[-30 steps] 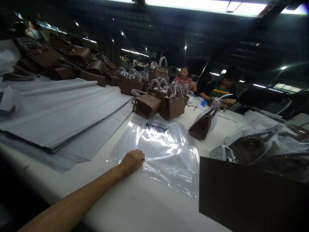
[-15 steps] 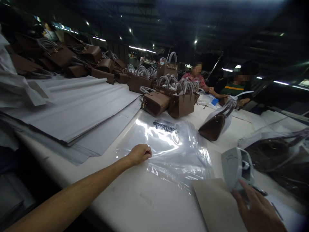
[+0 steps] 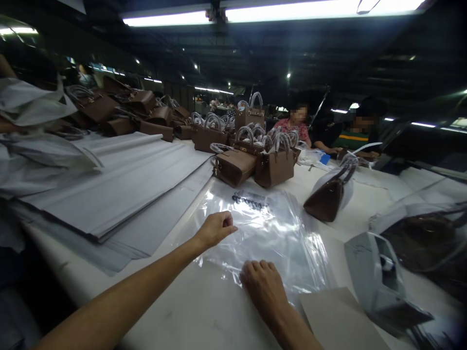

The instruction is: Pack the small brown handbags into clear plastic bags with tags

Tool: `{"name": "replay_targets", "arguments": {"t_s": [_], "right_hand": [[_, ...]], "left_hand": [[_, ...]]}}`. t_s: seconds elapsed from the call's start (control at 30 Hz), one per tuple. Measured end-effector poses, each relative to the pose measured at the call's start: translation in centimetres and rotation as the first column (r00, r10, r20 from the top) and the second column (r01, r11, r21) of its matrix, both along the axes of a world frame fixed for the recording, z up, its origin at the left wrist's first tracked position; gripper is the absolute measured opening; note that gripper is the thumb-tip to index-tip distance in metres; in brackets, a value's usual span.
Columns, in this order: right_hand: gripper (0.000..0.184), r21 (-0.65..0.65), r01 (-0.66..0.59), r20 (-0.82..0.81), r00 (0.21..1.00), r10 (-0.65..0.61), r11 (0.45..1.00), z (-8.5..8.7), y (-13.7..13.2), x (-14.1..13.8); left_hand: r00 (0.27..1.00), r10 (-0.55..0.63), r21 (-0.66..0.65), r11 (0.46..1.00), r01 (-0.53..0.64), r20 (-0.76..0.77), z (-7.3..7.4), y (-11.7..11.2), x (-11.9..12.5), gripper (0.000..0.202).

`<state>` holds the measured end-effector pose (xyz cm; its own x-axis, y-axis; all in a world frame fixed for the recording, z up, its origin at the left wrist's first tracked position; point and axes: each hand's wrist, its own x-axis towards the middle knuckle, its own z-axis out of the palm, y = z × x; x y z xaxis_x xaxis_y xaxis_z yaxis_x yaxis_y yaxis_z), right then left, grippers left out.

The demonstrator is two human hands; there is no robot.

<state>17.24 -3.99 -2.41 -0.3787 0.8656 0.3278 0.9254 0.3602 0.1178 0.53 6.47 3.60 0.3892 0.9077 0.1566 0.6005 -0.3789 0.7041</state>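
Clear plastic bags with dark print near their far end lie in a flat stack on the table before me. My left hand is over the stack's left side, its fingers curled in and its thumb pointing forward; no object shows in it. At the near edge of the plastic rests my right hand, back upward, with the fingers bent down together. Its fingertips are hidden, so whether they grip the plastic is unclear. To its right are a tan cardboard sheet and a grey-white plastic device or holder.
Several brown handbags with wrapped handles stand beyond the plastic, and more are piled at the far left. White paper sheets cover the left side. A bagged handbag and another stand right. Two people sit across the table.
My right hand has moved left from the grey-white device to the near edge of the plastic bags. My left hand stays over the stack. The view has tilted up, showing ceiling lights.
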Motion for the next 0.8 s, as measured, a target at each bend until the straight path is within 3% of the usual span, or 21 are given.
{"name": "replay_targets", "arguments": {"t_s": [0.13,0.2,0.3,0.47,0.57,0.67,0.73,0.8], "right_hand": [[0.032,0.225,-0.073,0.000,0.997,0.074,0.972,2.1,-1.4,-0.6],[0.040,0.332,-0.098,0.030,0.995,0.093,0.938,3.1,-0.9,-1.4],[0.037,0.385,-0.073,0.059,0.997,0.054,0.920,4.1,1.0,-2.1],[0.023,0.353,-0.038,0.036,0.999,0.027,0.935,3.4,1.8,-2.4],[0.020,0.296,0.001,0.080,0.996,-0.026,0.955,1.5,-0.8,-3.4],[0.013,0.114,0.030,0.110,0.993,-0.043,0.993,0.1,-3.5,-4.5],[0.013,0.047,0.064,0.064,0.996,-0.067,0.997,0.5,-4.4,-4.6],[0.029,0.070,0.115,0.039,0.992,-0.118,0.991,1.8,-4.5,-3.6]], "left_hand": [[0.996,-0.057,0.082,0.995,0.062,-0.062,1.1,0.0,0.4,0.018],[0.985,-0.111,0.117,0.985,0.127,-0.128,1.3,-0.4,0.8,0.023],[0.956,-0.154,0.157,0.968,0.197,-0.249,1.6,-1.3,1.2,0.026],[0.900,-0.116,0.245,0.941,0.235,-0.420,2.2,-2.4,1.4,0.023],[0.886,0.018,0.351,0.922,0.164,-0.463,2.8,-2.8,1.9,0.024],[0.873,0.115,0.451,0.883,0.129,-0.475,2.9,-3.5,2.5,0.024],[0.864,0.114,0.493,0.854,0.168,-0.491,2.8,-4.3,2.8,0.019],[0.855,0.089,0.525,0.820,0.228,-0.510,2.7,-5.2,2.6,0.016]]}}
